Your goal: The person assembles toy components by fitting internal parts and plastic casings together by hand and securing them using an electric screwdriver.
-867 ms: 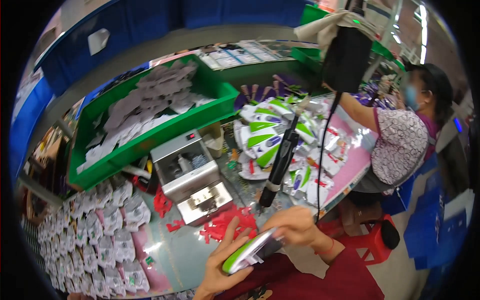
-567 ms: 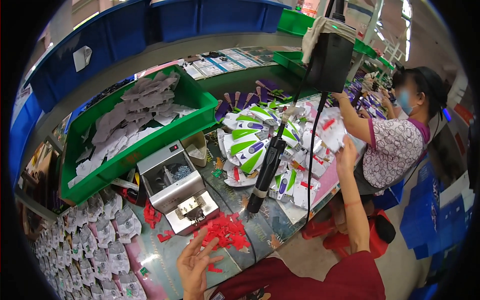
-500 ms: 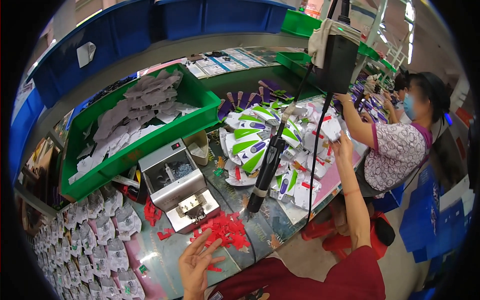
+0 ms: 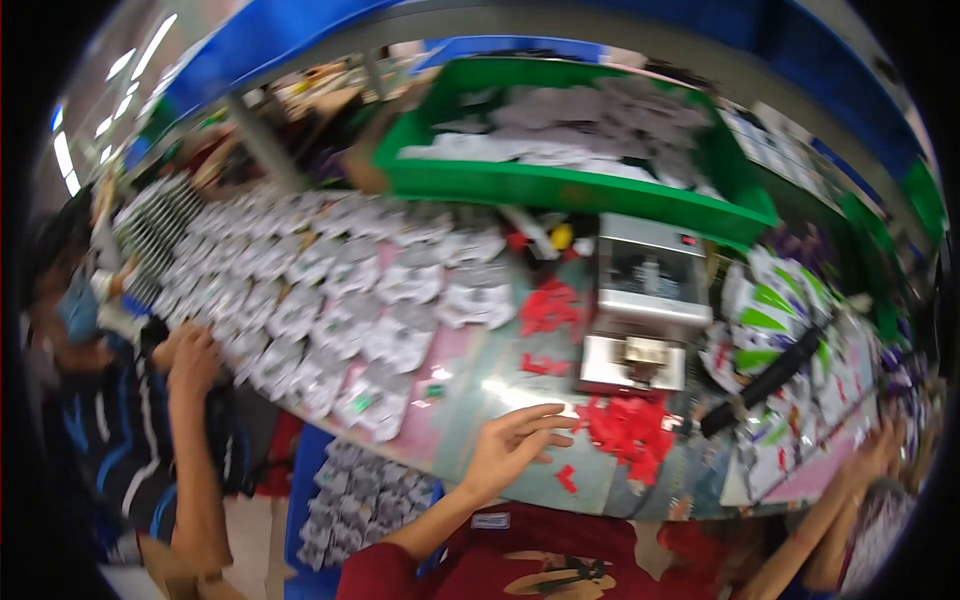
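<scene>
My left hand hovers at the table's near edge, palm down with fingers stretched out and nothing held. Its fingertips are beside a heap of small red pieces. Just behind that heap stands a silver screw feeder. At the far right, my right hand reaches toward the pile of white plastic shells with green and purple markings. Motion smears its fingers, so what it holds does not show. A black electric screwdriver hangs slanted in front of the shells.
A green bin of grey and white parts stands behind the feeder. Rows of white-grey shell parts cover the table's left. Below is a blue crate. A co-worker's hand is at the left; another person's patterned sleeve is far right.
The view has swung left, so the feeder and bin now appear farther right and a co-worker shows at left. My left hand stays near the red pieces; my right is now at the far right, blurred.
</scene>
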A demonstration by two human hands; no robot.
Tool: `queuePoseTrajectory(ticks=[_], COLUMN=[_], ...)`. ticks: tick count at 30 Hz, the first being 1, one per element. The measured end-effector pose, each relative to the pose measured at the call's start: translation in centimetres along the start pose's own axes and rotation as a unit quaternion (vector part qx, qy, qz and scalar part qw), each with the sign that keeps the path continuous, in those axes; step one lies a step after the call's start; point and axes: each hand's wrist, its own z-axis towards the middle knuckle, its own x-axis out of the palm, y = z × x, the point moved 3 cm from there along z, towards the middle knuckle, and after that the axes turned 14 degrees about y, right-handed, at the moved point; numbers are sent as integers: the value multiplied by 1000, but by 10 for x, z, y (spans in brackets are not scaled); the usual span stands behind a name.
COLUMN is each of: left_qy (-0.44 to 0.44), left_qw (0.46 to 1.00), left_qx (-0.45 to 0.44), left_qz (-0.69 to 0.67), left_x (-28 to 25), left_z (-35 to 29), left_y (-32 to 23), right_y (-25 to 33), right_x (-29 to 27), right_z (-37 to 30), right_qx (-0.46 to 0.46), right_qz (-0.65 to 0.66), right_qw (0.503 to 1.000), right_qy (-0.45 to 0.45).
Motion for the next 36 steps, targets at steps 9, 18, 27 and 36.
queuePoseTrajectory(ticks=[9,18,27,36], left_qy=[-239,-414,-422,-320], left_qw=[958,901,906,912], left_qx=[62,62,18,108], left_qz=[147,110,-37,-233], left_x=[-75,-126,-132,-75], left_z=[-63,-152,-143,-138], left_y=[-31,-2,22,16], right_y=[235,249,250,253], right_x=[211,281,290,290], right_z=[-135,-170,-188,-189], right_qx=[-413,-376,-388,-355], right_qz=[-52,-8,8,27], right_qw=[836,780,750,745], right_qy=[358,501,536,565])
